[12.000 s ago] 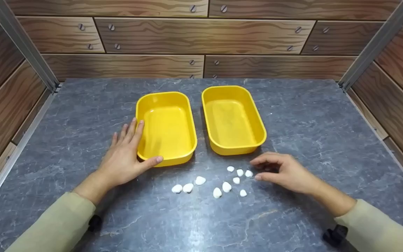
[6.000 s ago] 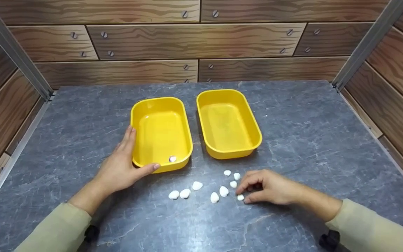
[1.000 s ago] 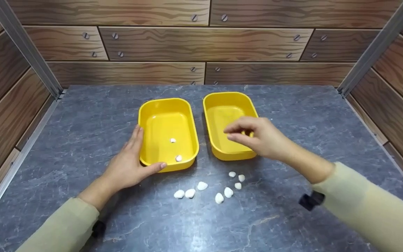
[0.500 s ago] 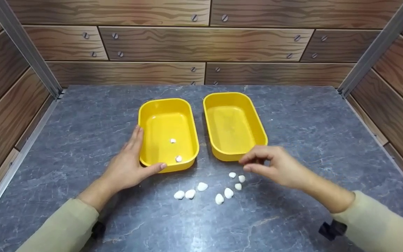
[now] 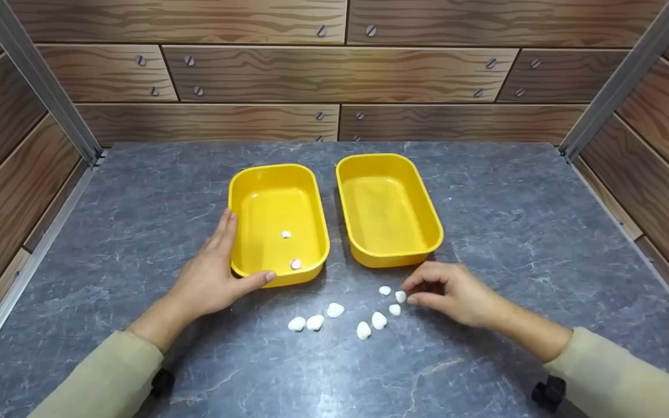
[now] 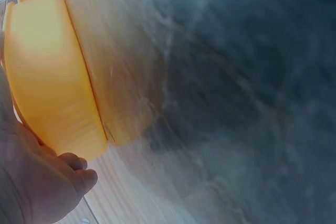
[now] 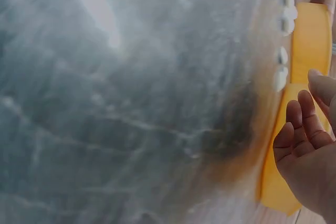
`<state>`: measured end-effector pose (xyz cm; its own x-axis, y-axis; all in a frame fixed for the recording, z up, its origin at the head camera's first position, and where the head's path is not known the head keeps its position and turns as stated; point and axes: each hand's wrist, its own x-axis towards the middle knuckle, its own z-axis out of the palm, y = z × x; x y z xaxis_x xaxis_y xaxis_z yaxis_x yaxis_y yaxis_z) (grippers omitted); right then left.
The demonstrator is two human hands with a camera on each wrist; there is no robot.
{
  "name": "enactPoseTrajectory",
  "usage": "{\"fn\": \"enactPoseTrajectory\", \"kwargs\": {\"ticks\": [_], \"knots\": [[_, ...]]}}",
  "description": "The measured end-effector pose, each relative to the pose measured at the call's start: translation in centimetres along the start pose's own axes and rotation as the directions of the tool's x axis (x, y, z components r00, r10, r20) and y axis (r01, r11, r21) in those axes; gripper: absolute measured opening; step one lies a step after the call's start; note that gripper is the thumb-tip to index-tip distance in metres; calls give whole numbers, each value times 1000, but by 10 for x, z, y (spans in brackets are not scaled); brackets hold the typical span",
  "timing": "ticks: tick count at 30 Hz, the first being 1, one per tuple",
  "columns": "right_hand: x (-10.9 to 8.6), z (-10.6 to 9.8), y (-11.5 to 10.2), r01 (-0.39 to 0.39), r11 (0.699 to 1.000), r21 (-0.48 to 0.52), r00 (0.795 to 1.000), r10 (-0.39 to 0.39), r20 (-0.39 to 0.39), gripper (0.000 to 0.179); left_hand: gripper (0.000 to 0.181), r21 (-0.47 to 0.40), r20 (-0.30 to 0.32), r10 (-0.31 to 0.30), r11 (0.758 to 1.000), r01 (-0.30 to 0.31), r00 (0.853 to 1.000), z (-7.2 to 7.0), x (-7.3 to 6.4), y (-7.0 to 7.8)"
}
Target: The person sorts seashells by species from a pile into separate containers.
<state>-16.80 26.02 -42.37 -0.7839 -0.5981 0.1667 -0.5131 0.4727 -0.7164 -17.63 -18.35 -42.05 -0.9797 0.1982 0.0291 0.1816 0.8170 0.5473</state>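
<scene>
My left hand (image 5: 209, 278) rests against the left yellow tray (image 5: 276, 277), fingers along its left wall and thumb on the near rim. Two small white shells (image 5: 295, 264) lie inside that tray. My right hand (image 5: 465, 295) is low over the table, with thumb and forefinger parted right beside a small white shell (image 5: 400, 296); whether they touch it I cannot tell. Several more white shells (image 5: 378, 320) lie loose on the table in front of the trays. In the right wrist view the right hand (image 7: 310, 150) has bent fingers, with nothing visible between them.
The right yellow tray (image 5: 389, 255) stands beside the left one, a narrow gap between them; no shells show in it. The grey marbled table (image 5: 241, 371) is bounded by wood-patterned panels (image 5: 334, 72) behind and at the sides.
Two shells from the right group now lie in the left tray. Over the last second, my right hand has come back from above the right tray to the loose shells. The left hand stays put.
</scene>
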Motion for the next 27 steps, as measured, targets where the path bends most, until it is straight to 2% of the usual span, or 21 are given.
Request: {"fn": "enactPoseTrajectory", "kwargs": {"ticks": [3,15,20,27], "knots": [[0,2,5,0,1000,-5,1000,0,0,17,128,2,7,-6,1000,6,1000,0,0,0],[2,9,17,-94,995,-33,996,94,6,21,129,-3,17,-13,1000,13,1000,0,3,0],[2,11,18,-84,995,-53,996,84,0,22,129,-3,13,-12,1000,12,1000,0,2,-1],[2,14,19,-72,997,-25,997,72,-4,24,128,3,5,1,1000,-1,1000,1,0,-4]]}}
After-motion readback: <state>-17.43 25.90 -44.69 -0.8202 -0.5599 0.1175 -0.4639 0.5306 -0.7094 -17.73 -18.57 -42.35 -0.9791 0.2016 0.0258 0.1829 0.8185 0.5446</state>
